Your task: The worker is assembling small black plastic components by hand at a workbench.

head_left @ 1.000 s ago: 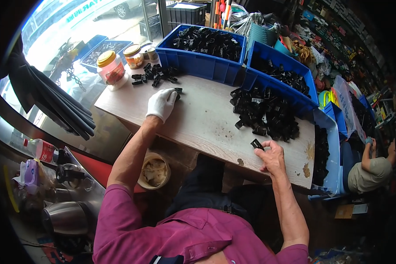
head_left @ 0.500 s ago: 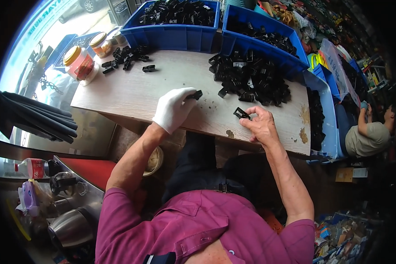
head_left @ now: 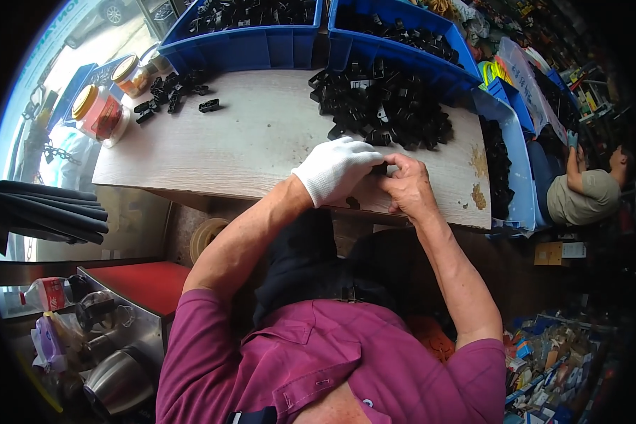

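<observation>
My left hand (head_left: 337,169), in a white knit glove, meets my bare right hand (head_left: 408,185) over the near edge of the table. Fingers of both are closed around a small black plastic part (head_left: 379,169), mostly hidden by them. Whether the left hand has a second part under its fingers cannot be seen. Just beyond the hands lies a big heap of similar black parts (head_left: 381,106). A smaller group of black parts (head_left: 174,90) sits at the far left of the table, with a single black part (head_left: 209,105) beside it.
Blue bins (head_left: 244,49) of black parts line the table's (head_left: 212,152) back, and a pale blue bin (head_left: 519,173) stands at its right end. Jars with lids (head_left: 97,112) stand on the left. A co-worker (head_left: 586,187) sits far right. A steel kettle (head_left: 120,381) is lower left.
My left hand has moved right and met my right hand, closing over the black part there. My right hand has shifted slightly. The whole view has shifted, moving the table left and up.
</observation>
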{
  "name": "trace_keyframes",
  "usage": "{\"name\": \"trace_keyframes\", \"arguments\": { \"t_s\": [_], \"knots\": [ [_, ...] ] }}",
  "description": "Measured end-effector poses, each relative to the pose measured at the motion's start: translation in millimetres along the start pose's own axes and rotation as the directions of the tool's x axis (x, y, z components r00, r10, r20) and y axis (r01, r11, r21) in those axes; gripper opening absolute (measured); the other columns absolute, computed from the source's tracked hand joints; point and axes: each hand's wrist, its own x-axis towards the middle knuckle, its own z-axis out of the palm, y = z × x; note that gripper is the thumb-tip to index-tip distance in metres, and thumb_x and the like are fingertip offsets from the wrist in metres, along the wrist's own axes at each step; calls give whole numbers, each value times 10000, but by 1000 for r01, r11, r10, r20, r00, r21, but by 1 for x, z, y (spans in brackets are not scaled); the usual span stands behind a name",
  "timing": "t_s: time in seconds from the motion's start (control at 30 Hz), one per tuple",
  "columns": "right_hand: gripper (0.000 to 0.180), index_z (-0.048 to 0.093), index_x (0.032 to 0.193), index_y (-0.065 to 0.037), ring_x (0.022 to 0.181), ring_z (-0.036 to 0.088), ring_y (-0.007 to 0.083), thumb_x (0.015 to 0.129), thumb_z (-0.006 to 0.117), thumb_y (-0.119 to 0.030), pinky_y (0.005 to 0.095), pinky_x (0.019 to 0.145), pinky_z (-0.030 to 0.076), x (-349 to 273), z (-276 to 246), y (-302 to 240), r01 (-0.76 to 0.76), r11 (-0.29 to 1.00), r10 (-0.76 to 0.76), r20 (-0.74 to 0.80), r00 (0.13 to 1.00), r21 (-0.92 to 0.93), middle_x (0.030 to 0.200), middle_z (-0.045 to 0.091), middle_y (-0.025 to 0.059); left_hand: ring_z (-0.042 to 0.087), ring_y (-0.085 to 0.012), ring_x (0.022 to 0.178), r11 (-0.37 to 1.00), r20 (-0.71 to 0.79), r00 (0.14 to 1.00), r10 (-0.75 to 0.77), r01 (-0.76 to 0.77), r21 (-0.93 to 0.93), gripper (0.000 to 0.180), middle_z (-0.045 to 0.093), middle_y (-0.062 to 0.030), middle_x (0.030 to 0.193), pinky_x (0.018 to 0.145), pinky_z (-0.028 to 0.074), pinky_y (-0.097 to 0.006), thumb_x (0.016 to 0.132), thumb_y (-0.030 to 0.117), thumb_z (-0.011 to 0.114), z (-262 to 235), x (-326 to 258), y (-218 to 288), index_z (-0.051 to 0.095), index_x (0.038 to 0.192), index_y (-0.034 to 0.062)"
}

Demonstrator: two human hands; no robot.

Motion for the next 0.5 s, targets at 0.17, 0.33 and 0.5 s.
{"name": "trace_keyframes", "arguments": {
  "t_s": [0.17, 0.33, 0.5],
  "knots": [
    [320, 690, 1114, 15, 399, 490, 89, 799, 689, -46, 270, 358, 448, 0, -4, 8, 6, 1000, -6, -8, 1000, 17, 523, 554, 7, 662, -310, 1054, 1000, 29, 1000, 6, -5, -18, 426, 705, -78, 1151, 899, 559, -382, 787, 96, 724, -2, 2, 2, 691, 1211, 97],
    [326, 691, 1117, 11, 397, 464, 79, 795, 691, -38, 262, 368, 450, -1, -3, 5, -32, 999, 32, 14, 999, 20, 518, 522, -13, 659, -309, 1062, 999, 50, 998, 31, -30, -23, 517, 699, -76, 1171, 921, 550, -377, 723, 67, 768, -1, -1, -2, 679, 1231, 100],
    [326, 692, 1118, 6, 419, 455, 65, 793, 692, -26, 263, 382, 460, -2, -3, 2, -57, 998, 57, 15, 998, 20, 528, 503, -34, 697, -313, 976, 997, 13, 997, 73, -72, -31, 318, 726, -98, 1130, 834, 576, -385, 838, 56, 701, -3, 2, 1, 709, 1153, 99]
  ]
}}
